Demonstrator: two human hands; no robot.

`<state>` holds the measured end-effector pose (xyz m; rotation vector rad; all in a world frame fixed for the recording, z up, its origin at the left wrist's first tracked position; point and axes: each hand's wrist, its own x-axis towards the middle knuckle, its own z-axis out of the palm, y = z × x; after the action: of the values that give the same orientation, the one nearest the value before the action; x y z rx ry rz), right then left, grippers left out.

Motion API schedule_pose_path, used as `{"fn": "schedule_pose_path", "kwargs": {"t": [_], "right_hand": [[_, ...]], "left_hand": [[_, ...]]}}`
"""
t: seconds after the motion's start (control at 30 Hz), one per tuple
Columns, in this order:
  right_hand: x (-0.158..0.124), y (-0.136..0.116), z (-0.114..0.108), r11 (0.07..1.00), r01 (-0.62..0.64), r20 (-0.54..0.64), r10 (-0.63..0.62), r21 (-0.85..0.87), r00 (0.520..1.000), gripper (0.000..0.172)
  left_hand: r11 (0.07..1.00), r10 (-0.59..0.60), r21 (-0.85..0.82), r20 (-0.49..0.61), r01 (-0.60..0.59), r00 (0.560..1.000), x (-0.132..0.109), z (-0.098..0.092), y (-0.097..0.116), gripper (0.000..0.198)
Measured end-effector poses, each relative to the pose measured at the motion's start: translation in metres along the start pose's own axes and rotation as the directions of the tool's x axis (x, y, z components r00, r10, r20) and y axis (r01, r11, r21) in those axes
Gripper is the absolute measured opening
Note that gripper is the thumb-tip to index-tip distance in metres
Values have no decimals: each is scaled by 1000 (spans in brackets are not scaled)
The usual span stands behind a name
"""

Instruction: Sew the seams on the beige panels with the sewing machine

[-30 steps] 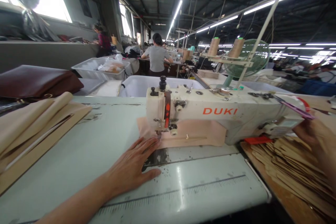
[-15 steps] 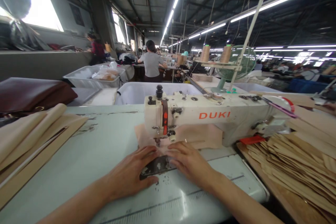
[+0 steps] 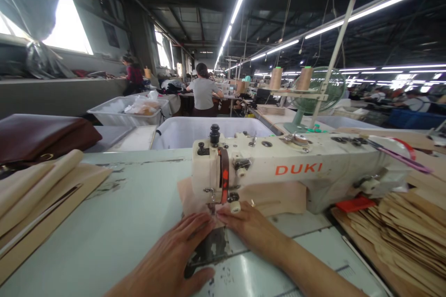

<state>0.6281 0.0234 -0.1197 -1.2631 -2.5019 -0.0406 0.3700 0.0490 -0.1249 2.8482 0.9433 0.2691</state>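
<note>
A white DUKI sewing machine (image 3: pixel 296 167) stands on the pale green table (image 3: pixel 132 213). A beige piece of material (image 3: pixel 278 197) lies under its needle. My left hand (image 3: pixel 170 255) lies flat and open on the table, fingertips on the piece's near edge left of the needle. My right hand (image 3: pixel 247 225) rests flat on the same piece just right of the needle, fingers stretched toward the presser foot.
Long beige strips (image 3: pixel 38 199) and a brown bag (image 3: pixel 38 134) lie at the left. A stack of tan cut pieces (image 3: pixel 407 236) fills the right. White bins (image 3: pixel 205 130), thread cones (image 3: pixel 275 79), a green fan (image 3: pixel 324 88) and other workers (image 3: pixel 204 90) are behind.
My right hand came from the machine's right end to the beige piece beside the needle. Both hands have since slid forward toward the needle, and the view has moved closer.
</note>
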Motion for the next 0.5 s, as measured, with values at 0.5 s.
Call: {"fn": "schedule_pose_path", "kwargs": {"t": [0.5], "right_hand": [[3,14,24,1000,-3,-102,3,0,995,36]], "left_hand": [[996,86,44,-93,-83,992,4,4,-4,73]]}}
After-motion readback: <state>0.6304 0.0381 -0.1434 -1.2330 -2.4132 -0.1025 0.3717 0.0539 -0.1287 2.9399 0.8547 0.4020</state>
